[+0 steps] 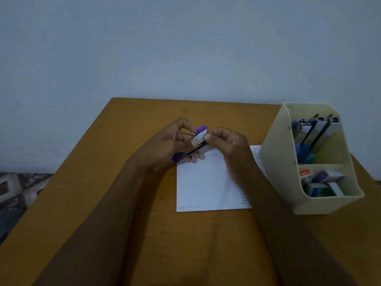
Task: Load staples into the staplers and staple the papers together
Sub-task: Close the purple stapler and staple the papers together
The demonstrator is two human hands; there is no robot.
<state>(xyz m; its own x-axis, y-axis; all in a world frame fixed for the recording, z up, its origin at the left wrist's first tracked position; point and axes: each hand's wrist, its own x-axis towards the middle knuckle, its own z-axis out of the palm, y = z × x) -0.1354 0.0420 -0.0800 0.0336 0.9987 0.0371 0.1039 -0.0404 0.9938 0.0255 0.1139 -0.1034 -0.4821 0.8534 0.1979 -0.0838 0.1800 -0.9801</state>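
Far left, beyond the table edge, I see a patterned surface (16,188), dim and blurred.

The brown table (103,203) fills the lower view, pushed up against a pale wall.

My left hand (165,141) is raised above the table, just left of centre. Its fingers are curled round a purple stapler (185,156), with the thumb lying along the metal rail. The stapler is off the table and tilts up toward the right, and its purple cap is hinged open at the far end.

A short silver block sits at the top of the rail. It looks to me like a strip of staples (201,136), though the light is too poor to be sure.

My right hand (231,147) meets the left one there. Its thumb and forefinger pinch the strip and the other fingers are folded in.

Under both hands, white paper (204,186) lies flat on the table, with small dark marks along its edges.

At the right stands a cream organiser (321,207), which touches the paper's right side. The rear compartment holds spare staplers (317,131) standing on end. The front compartment holds small staple boxes (321,182).
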